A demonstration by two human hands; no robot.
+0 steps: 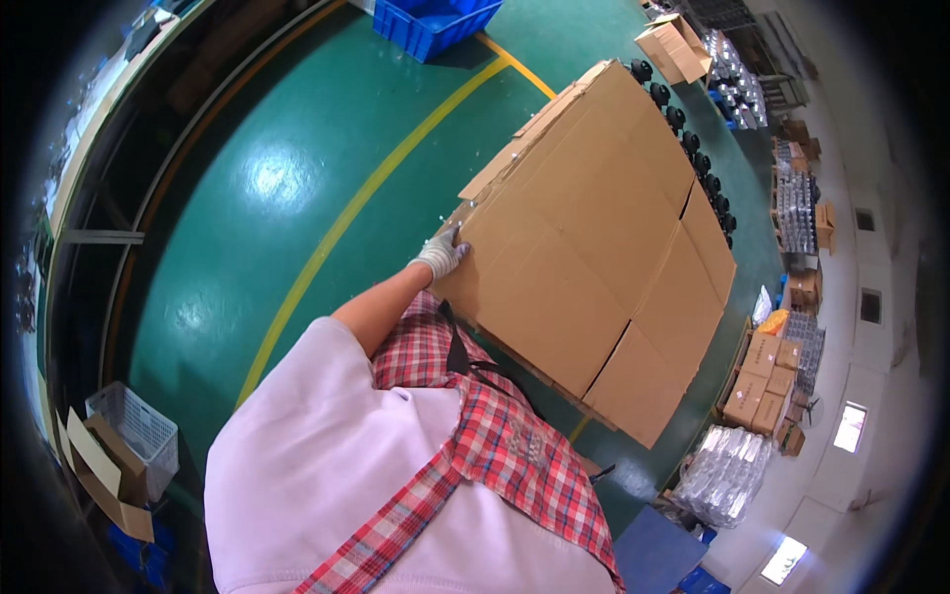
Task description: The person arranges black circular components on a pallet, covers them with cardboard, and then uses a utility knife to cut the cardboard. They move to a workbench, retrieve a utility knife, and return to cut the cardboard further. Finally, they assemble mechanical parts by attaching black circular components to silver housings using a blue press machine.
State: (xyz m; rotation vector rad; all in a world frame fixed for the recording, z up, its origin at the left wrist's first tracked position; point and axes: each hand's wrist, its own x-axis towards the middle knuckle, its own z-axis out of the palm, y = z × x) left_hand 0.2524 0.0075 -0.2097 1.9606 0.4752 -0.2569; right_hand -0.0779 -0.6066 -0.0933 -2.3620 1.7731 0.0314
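My left hand (440,253) wears a white glove and grips the near left edge of a large flat brown cardboard sheet (594,247). The sheet is made of several joined panels and is tilted, filling the middle of the view. It covers whatever lies beneath it. A row of black round parts (693,148) shows along its far edge. My right hand is not visible; it may be behind the cardboard or my body. My pink sleeve and red plaid apron fill the lower part of the view.
The floor is green with a yellow line (346,218). A blue crate (435,22) stands at the top. A white basket (139,428) with cardboard scraps sits lower left. Stacked brown boxes (764,381) and wrapped clear goods (722,475) stand at the right.
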